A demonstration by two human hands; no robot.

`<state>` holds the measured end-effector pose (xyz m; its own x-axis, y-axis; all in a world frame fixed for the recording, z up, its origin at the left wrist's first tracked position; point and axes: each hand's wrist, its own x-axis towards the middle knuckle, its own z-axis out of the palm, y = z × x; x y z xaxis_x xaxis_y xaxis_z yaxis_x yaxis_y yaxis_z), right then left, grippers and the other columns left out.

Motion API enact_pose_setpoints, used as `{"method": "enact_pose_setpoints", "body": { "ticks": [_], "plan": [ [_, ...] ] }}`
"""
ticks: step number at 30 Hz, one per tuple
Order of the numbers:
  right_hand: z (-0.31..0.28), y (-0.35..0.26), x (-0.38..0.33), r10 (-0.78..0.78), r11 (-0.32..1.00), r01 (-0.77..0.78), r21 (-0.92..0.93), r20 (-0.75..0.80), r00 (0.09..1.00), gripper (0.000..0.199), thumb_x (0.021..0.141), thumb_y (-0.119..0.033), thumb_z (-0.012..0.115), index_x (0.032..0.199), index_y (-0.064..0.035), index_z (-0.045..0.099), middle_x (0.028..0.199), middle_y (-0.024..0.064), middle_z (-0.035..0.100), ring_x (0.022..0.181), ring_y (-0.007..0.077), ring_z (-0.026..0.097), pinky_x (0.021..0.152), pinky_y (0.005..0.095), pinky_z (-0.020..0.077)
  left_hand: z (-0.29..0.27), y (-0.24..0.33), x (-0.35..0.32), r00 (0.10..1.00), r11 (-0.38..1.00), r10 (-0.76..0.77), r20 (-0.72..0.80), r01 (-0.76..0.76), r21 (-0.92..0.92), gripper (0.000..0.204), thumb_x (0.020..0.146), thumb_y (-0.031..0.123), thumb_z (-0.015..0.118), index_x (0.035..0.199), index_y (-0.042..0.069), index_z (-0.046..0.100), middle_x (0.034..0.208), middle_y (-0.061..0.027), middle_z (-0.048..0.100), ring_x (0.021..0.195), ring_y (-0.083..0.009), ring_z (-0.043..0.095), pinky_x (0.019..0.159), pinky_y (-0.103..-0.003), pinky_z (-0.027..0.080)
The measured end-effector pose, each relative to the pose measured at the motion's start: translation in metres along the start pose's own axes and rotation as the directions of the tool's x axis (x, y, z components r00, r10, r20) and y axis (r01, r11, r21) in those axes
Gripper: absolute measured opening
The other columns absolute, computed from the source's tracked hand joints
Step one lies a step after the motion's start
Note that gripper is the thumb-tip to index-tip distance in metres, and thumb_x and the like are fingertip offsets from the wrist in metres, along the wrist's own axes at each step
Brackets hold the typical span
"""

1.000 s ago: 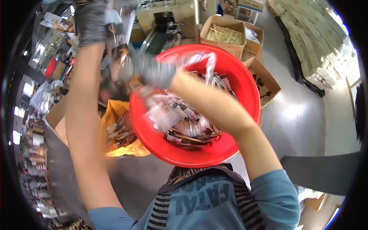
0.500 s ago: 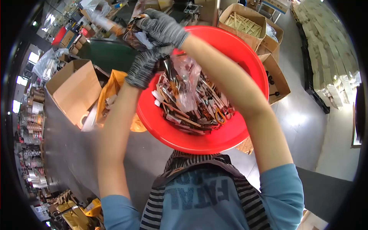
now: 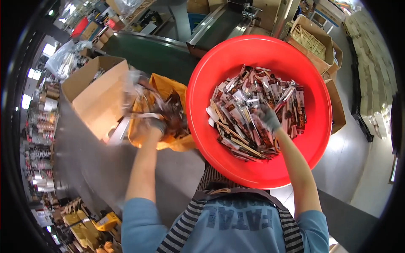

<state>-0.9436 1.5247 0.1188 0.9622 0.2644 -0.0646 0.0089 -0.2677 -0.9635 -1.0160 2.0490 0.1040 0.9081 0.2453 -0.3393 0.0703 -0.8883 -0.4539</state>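
My left hand [image 3: 157, 124], in a grey knit glove, is smeared by motion over a yellow-orange sack [image 3: 173, 88]. It appears closed round a blurred bunch of clear plastic packets [image 3: 145, 99] with dark contents. In the big red basin [image 3: 202, 122] lies a heap of slim clear-wrapped packets [image 3: 240, 114], brown and pinkish, with thin wooden sticks among them. My right hand [image 3: 269, 118], gloved the same way, reaches down onto this heap. Its fingers are partly hidden among the packets, so their grip does not show.
An open cardboard box [image 3: 99, 97] stands left of the sack. Behind lies a green conveyor belt [image 3: 147, 52]. At the far right corner, a carton [image 3: 312, 42] holds pale wooden sticks. A stack of pale bundles [image 3: 371, 76] lines the right side.
My hands, earlier together above the basin's far left rim with packets, have moved apart. The left has come down over the sack; the right is in the basin. The view has shifted left.
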Motion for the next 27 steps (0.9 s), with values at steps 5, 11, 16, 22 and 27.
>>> {"method": "enact_pose_setpoints", "body": {
  "ticks": [5, 11, 16, 22, 27],
  "plan": [
    [0.026, -0.023, -0.057, 0.102, 0.67, -0.09, -0.737, -0.029, 0.994, 0.046, 0.078, -0.033, 0.064, 0.112, -0.0075, 0.048, 0.108, 0.0224, 0.048, 0.099, 0.0345, 0.05, 0.083, 0.0377, 0.0444, -0.034, 0.051, -0.022, 0.864, 0.908, 0.401, 0.305, -0.419, -0.007, 0.065, 0.085, 0.046, 0.043, 0.137, 0.011, 0.027, 0.141, -0.0103, 0.028, 0.129, -0.025, 0.027, 0.104, -0.042, 0.022],
    [0.055, -0.029, -0.076, 0.33, 0.444, -0.218, -0.869, -0.067, 0.942, 0.094, 0.07, -0.049, 0.066, 0.137, -0.0041, 0.018, 0.139, 0.0264, 0.017, 0.128, 0.0423, 0.02, 0.102, 0.0451, 0.0261, -0.044, 0.058, 0.078, 0.75, 0.773, 0.631, 0.199, -0.584, -0.249, 0.065, 0.084, 0.045, 0.044, 0.137, 0.011, 0.026, 0.141, -0.0109, 0.027, 0.129, -0.0251, 0.026, 0.104, -0.043, 0.022],
    [0.062, -0.035, -0.068, 0.314, 0.235, -0.05, -0.971, 0.027, 0.949, 0.073, 0.074, -0.035, 0.064, 0.129, 0.0004, 0.033, 0.133, 0.0254, 0.029, 0.124, 0.0463, 0.026, 0.099, 0.0491, 0.0297, -0.069, 0.129, 0.107, 0.6, 0.56, 0.797, 0.074, -0.688, -0.462, 0.062, 0.084, 0.043, 0.045, 0.136, 0.012, 0.029, 0.141, -0.0097, 0.028, 0.13, -0.0261, 0.024, 0.104, -0.042, 0.022],
    [0.076, -0.014, -0.069, 0.264, 0.291, -0.162, -0.943, -0.083, 0.961, 0.071, 0.074, -0.034, 0.062, 0.129, -0.0002, 0.032, 0.129, 0.0236, 0.033, 0.122, 0.046, 0.028, 0.098, 0.0513, 0.0304, -0.08, 0.162, 0.094, 0.39, 0.228, 0.91, -0.144, -0.758, -0.611, 0.059, 0.083, 0.04, 0.045, 0.135, 0.014, 0.032, 0.141, -0.0083, 0.029, 0.131, -0.0273, 0.021, 0.105, -0.041, 0.022],
    [0.068, -0.032, -0.064, 0.276, 0.337, -0.213, -0.917, -0.12, 0.954, 0.079, 0.075, -0.036, 0.061, 0.136, -0.0062, 0.021, 0.131, 0.0239, 0.03, 0.122, 0.0429, 0.028, 0.099, 0.0481, 0.0307, -0.021, 0.143, 0.119, 0.294, 0.056, 0.927, -0.234, -0.724, -0.687, 0.057, 0.083, 0.038, 0.046, 0.133, 0.015, 0.035, 0.14, -0.0071, 0.03, 0.131, -0.0284, 0.019, 0.105, -0.04, 0.021]
  ]
}}
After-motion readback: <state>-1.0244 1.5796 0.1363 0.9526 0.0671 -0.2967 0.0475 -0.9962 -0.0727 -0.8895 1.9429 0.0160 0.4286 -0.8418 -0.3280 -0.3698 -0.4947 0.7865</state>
